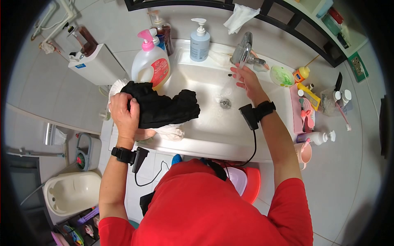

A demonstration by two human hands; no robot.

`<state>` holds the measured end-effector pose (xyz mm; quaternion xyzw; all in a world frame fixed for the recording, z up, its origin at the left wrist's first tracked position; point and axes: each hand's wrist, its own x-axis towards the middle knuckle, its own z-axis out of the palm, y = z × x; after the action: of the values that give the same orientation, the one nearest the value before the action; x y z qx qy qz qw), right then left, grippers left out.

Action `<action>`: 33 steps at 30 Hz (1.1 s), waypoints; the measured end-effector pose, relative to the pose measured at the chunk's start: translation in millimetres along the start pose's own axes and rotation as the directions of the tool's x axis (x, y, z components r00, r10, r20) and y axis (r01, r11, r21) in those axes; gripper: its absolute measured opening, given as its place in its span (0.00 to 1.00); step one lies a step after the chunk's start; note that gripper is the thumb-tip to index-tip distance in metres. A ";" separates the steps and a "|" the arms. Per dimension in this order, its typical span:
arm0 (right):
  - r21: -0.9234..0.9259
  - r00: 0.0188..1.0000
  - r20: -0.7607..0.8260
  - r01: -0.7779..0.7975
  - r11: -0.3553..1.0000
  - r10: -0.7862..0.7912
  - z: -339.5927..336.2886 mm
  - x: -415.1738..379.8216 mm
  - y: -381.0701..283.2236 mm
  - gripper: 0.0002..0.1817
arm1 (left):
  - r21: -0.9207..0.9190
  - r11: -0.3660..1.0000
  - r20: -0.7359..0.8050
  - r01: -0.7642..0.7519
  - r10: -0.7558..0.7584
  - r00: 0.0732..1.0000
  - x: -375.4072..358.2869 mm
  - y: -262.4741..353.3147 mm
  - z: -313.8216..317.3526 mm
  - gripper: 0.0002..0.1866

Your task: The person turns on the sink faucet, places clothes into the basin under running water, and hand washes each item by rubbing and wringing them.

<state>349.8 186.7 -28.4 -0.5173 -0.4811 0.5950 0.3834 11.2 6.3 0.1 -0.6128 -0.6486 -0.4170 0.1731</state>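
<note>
Closest to the camera in the head view, red shirt [205, 205] with short sleeves. Past that, big white sink [213, 146]. At the left side of the sink, black cloth [166, 107] in a soft lump, on top of pale cloth [172, 132]. At the left end of the black cloth, left hand [124, 110], with fingers bent over and thumb against it; cannot tell if pinching the cloth or just pressing down on it. Just under the shiny tap [245, 45], right hand [249, 80], with fingers spread a little. Around both wrists, black bands [265, 110]. Down in the sink, between black cloth and right hand, round metal drain [225, 103]. Behind the cloth, big bottle with a pink pump [160, 70], then blue bottle with a white pump [200, 47]. To the right of the tap, dish with green stuff [282, 76] and small yellow bottle [301, 74]. Nearer, by the right rim, pink cup [303, 153]. Far down on the left, cream tub [80, 186].
</note>
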 end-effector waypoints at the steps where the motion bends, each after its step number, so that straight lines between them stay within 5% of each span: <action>1: -0.050 0.999 0.037 -0.009 0.999 0.011 0.0 0.4 -1.1 0.24 | 0.006 1.000 -0.003 -0.007 0.007 1.000 0.4 0.1 0.1 0.03; 9: -0.070 0.990 -0.014 -0.144 0.987 0.143 6.3 3.6 -0.4 0.24 | -0.003 1.000 -0.026 -0.013 0.013 1.000 1.2 1.2 0.1 0.03; 11: 0.158 0.986 -0.147 -0.056 0.986 0.079 5.9 4.5 3.0 0.23 | -0.003 1.000 -0.032 -0.011 0.011 0.999 0.3 1.0 0.1 0.03; 14: 0.173 0.994 0.037 -0.107 0.979 0.102 3.5 1.0 1.5 0.24 | -0.023 1.000 -0.024 -0.004 0.003 1.000 1.3 2.1 -0.3 0.03; 18: 0.338 0.994 -0.081 -0.036 0.940 0.067 5.4 -4.3 3.1 0.25 | -0.017 1.000 -0.026 -0.007 0.006 1.000 0.9 1.1 1.3 0.03; 20: 0.412 0.994 0.052 -0.107 0.905 0.093 -2.2 -3.3 7.2 0.28 | -0.011 1.000 -0.029 -0.012 0.012 1.000 1.4 0.3 0.8 0.03; 23: 0.432 0.995 0.054 -0.104 0.896 0.089 -4.5 -4.0 1.5 0.28 | -0.023 1.000 -0.027 -0.004 0.004 1.000 1.4 1.9 0.0 0.03; 26: 0.294 0.970 0.215 -0.171 0.940 0.110 -8.7 -8.3 -3.1 0.27 | -0.015 1.000 -0.028 -0.010 0.010 1.000 1.4 2.2 -0.2 0.03; 29: 0.152 0.989 0.079 -0.134 0.979 0.123 -5.9 -11.2 4.0 0.26 | -0.004 1.000 -0.024 -0.011 0.011 1.000 1.4 2.2 0.0 0.03; 33: 0.080 0.971 0.109 -0.222 0.972 0.213 -2.4 -18.7 7.1 0.25 | -0.012 1.000 -0.032 -0.017 0.016 0.999 2.2 3.6 -0.9 0.03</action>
<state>355.7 167.6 -30.6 -0.5185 -0.4123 0.6800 0.3144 13.9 6.7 3.4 -0.6124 -0.6380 -0.4294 0.1832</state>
